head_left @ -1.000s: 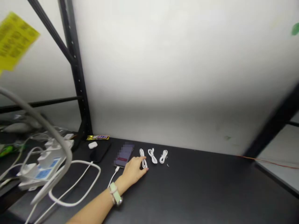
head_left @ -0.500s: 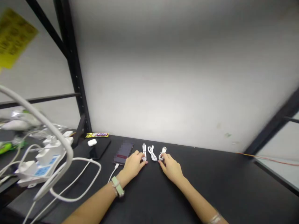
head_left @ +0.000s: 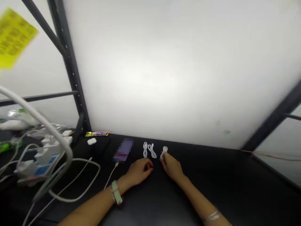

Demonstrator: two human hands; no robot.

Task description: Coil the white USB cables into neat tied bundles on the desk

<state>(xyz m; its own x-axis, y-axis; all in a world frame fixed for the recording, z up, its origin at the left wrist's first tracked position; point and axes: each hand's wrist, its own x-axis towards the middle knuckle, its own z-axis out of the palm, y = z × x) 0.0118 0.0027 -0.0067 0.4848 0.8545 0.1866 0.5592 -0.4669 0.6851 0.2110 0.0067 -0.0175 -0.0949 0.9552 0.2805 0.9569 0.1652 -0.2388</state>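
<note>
Three bundled white cables lie side by side on the black tabletop. My right hand pinches the lower end of the right cable, and the fingers cover part of it. The left cable stands nearly straight, just beyond my left hand. That hand rests on the table with curled fingers, a gap between thumb and forefinger, and nothing seen in it. Between the two, the middle cable lies tilted, its top close to the left one. A pale green watch band is on my left wrist.
Left of the cables lies a phone with a charging cable plugged in. Farther left are a white earbud case, a yellow-wrapped snack bar and a power strip with adapters. A thick white cord loops in front. A white wall stands behind.
My left hand has let go of the left cable and drawn back toward me. My right hand stays at the right cable. The view is brighter and has shifted slightly.
</note>
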